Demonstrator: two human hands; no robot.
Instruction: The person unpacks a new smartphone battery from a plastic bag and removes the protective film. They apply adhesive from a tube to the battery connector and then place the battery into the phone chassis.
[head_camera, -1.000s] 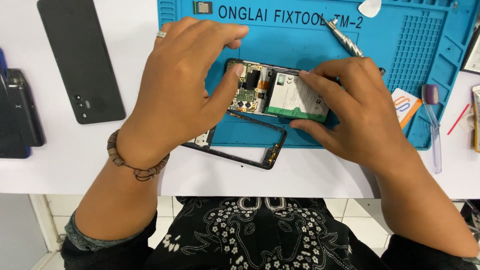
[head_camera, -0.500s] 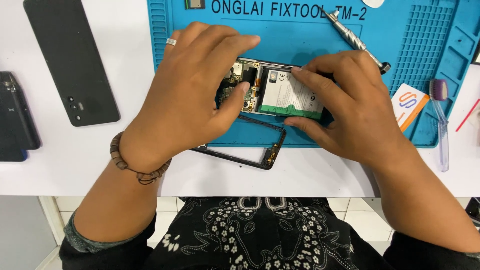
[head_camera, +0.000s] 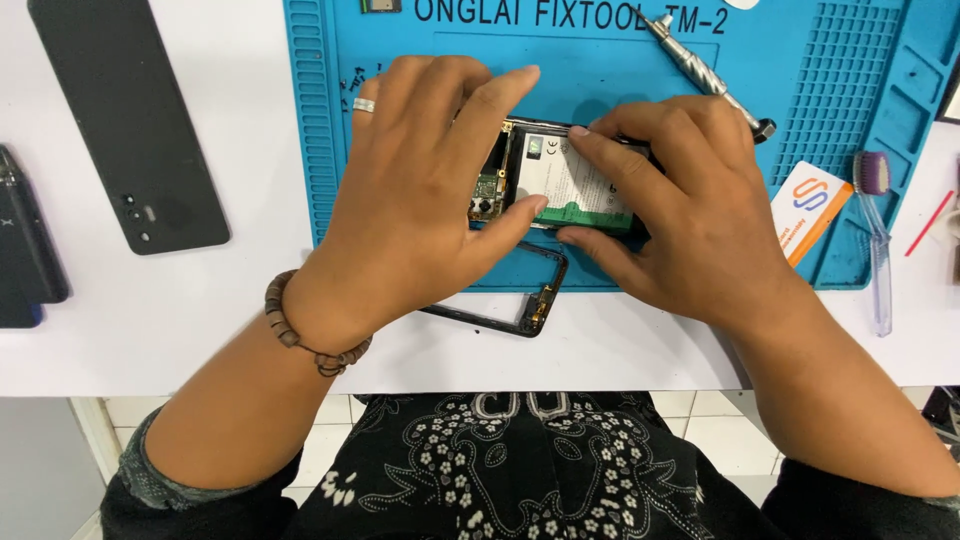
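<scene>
**Both hands clamped on an opened phone over the blue mat**

The left hand (head_camera: 420, 190) gripped the left end of the opened black smartphone with its exposed white-and-green battery (head_camera: 565, 185), thumb pressed on the near edge and fingers curled over the far edge. The right hand (head_camera: 690, 215) pinched the phone's right end the same way. The phone was held over the near middle of the blue silicone repair mat (head_camera: 850, 120). A black plastic phone frame (head_camera: 520, 300) lay just near of it, half under the left hand. A silver metal screwdriver (head_camera: 700, 65) lay far right; a black back cover (head_camera: 125, 125) lay well apart at left.
</scene>
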